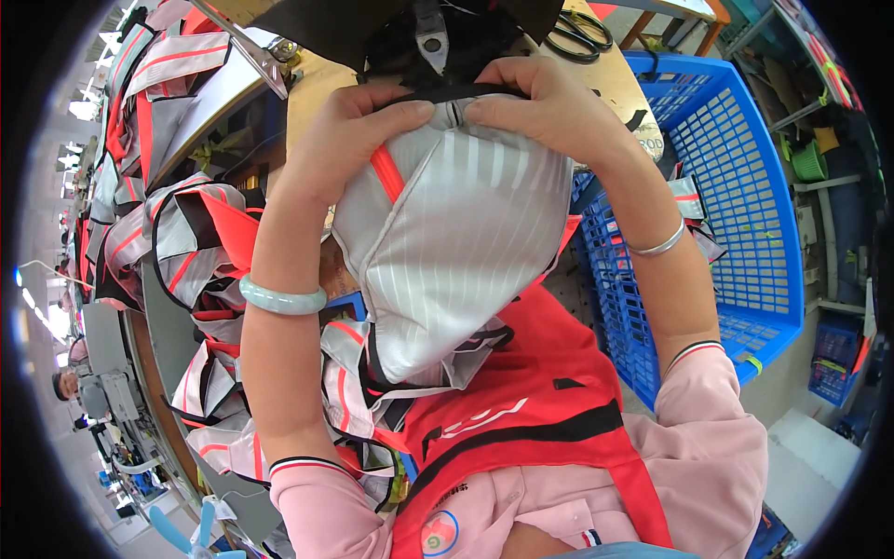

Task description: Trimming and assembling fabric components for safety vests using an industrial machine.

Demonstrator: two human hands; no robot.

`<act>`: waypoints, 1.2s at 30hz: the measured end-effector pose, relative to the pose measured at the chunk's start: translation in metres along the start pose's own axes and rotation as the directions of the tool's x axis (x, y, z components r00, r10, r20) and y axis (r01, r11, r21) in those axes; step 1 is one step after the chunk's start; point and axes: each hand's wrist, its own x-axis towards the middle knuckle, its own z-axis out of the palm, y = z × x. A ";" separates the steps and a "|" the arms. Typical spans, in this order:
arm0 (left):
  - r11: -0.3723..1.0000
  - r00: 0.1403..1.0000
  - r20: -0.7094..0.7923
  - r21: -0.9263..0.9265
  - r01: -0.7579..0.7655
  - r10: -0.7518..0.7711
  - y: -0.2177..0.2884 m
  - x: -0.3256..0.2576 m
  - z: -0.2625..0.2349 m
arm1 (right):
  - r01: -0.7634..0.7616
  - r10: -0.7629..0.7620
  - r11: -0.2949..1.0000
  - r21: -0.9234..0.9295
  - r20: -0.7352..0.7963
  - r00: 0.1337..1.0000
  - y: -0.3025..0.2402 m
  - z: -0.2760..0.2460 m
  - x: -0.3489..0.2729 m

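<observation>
A grey striped fabric piece [466, 224] hangs down from my two hands, with an orange-red stripe near its left side and a black band along its top edge. My left hand [368, 121] pinches the top edge, thumb on the near face. Close beside it, my right hand [535, 107] pinches the same edge, its thumb near a short dark seam at the middle. Both hands' fingers partly go behind the fabric. Just beyond them is a dark sewing machine [391, 47] with a metal part [431, 42] pointing down at the band.
Black-handled scissors [579, 42] lie on the wooden tabletop [619, 88] at the far right. A blue plastic basket [745, 158] with some fabric inside stands to my right. Grey and orange fabric pieces [196, 242] are heaped on the left. My red apron [531, 373] covers my lap.
</observation>
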 end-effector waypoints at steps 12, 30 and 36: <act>0.999 0.997 0.070 -0.048 0.023 -0.020 -0.005 0.016 -0.014 | -0.018 0.020 0.999 0.046 -0.043 0.999 -0.002 0.004 0.003; 0.998 0.999 -0.001 -0.056 -0.041 0.041 -0.005 0.019 -0.014 | 0.025 -0.026 1.000 -0.008 -0.069 0.997 -0.002 -0.001 0.011; 0.995 0.999 -0.013 -0.080 -0.053 0.052 -0.005 0.021 -0.013 | 0.001 -0.001 1.000 0.000 -0.093 0.996 -0.005 0.000 0.010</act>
